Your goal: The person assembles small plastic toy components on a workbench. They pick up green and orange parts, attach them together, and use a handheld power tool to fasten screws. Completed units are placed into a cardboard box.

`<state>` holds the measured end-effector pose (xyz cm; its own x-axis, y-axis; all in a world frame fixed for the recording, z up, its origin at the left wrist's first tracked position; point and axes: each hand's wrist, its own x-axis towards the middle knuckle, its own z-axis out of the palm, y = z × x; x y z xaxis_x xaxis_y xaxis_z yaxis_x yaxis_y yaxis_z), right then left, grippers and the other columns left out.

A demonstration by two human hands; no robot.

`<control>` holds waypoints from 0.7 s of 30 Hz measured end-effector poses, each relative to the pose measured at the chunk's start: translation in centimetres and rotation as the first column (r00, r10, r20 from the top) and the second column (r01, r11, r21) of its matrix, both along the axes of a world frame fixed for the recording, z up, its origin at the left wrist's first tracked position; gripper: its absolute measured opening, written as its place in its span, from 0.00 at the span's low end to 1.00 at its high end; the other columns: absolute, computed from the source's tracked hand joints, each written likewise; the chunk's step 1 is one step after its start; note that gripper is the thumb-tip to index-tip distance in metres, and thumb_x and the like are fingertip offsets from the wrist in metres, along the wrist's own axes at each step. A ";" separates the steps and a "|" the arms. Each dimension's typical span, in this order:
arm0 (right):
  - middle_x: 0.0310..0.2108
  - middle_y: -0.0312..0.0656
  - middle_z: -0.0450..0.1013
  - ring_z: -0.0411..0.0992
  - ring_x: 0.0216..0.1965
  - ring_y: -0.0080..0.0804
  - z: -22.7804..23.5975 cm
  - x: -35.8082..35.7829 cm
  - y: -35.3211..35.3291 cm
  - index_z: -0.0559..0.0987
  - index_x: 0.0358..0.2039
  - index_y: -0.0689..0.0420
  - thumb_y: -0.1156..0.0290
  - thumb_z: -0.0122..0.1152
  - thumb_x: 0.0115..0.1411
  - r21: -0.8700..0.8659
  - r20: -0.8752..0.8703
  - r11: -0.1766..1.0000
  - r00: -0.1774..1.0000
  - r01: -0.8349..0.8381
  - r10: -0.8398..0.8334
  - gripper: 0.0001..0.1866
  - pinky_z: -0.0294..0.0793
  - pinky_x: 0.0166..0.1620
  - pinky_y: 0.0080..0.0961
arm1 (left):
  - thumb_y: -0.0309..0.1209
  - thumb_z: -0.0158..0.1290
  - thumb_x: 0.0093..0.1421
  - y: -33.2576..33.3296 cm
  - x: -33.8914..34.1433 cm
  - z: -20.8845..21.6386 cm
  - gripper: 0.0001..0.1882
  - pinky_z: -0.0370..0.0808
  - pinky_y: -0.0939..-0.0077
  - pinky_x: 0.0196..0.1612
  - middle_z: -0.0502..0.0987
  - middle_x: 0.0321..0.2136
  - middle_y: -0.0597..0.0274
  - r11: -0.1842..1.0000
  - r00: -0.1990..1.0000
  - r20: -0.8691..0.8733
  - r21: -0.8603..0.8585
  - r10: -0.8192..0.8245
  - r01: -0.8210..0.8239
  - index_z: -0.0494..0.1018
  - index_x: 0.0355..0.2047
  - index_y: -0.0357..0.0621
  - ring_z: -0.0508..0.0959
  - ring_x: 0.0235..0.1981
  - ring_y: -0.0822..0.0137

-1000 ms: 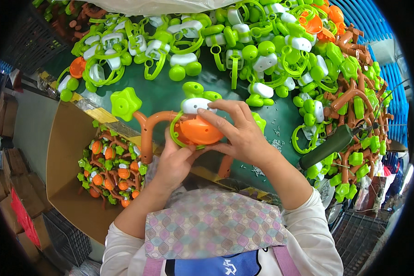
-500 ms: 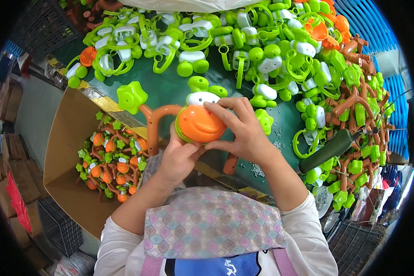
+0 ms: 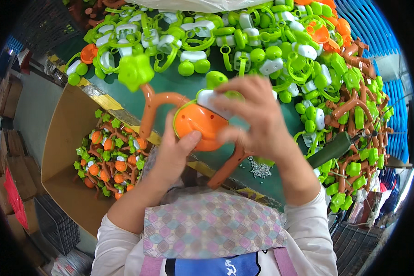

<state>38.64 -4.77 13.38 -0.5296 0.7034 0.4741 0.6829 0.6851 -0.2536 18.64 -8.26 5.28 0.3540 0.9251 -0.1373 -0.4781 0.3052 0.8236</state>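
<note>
My left hand (image 3: 172,156) is closed on a plastic toy figure (image 3: 193,126), its thumb on the lower front of the round orange face. The toy has a white eye piece, green knobs on top and brown branch-like arms. A green star (image 3: 135,72) caps the arm at the left; the other arm slants down below my right hand. Blurred by motion, my right hand (image 3: 255,117) is at the toy's right side, fingers bent over the white piece. Whether it grips the toy cannot be made out.
Green-and-white toy parts (image 3: 193,56) are heaped along the far side of the green table (image 3: 177,79). Brown branches with green stars (image 3: 354,101) pile up at right, beside a dark green handheld tool (image 3: 331,149). Small screws (image 3: 260,168) lie nearby. A cardboard box (image 3: 60,152) at left holds similar toys.
The toy has tilted clockwise, its right arm now slanting down to the left. My right hand has risen and shifted right, its fingers blurred; my left thumb now lies on the orange face.
</note>
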 end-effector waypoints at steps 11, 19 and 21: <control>0.30 0.51 0.80 0.78 0.35 0.53 -5.7 0.5 5.6 0.82 0.43 0.60 0.58 0.66 0.60 -0.672 -0.222 0.724 0.975 -0.159 0.007 0.19 0.77 0.40 0.43 | 0.44 0.60 0.61 3.5 -0.5 -1.1 0.39 0.72 0.69 0.58 0.72 0.52 0.56 0.899 0.838 -0.352 -0.027 -0.417 0.437 0.58 0.64 0.35 0.74 0.53 0.66; 0.64 0.46 0.66 0.65 0.63 0.49 -8.1 4.1 -1.6 0.67 0.66 0.52 0.62 0.75 0.48 -0.473 -0.204 0.847 0.965 -0.243 0.163 0.44 0.67 0.62 0.42 | 0.46 0.58 0.64 3.2 0.8 -2.0 0.35 0.70 0.69 0.59 0.71 0.53 0.56 0.897 0.805 -0.420 -0.051 -0.418 0.439 0.61 0.62 0.36 0.72 0.55 0.67; 0.65 0.44 0.65 0.64 0.64 0.47 -8.5 4.1 -2.4 0.66 0.67 0.51 0.65 0.78 0.43 -0.424 -0.108 0.876 0.973 -0.229 0.202 0.49 0.65 0.63 0.42 | 0.47 0.58 0.64 3.2 1.2 -1.9 0.35 0.69 0.68 0.60 0.71 0.53 0.56 0.894 0.790 -0.442 -0.067 -0.425 0.443 0.61 0.61 0.36 0.72 0.55 0.67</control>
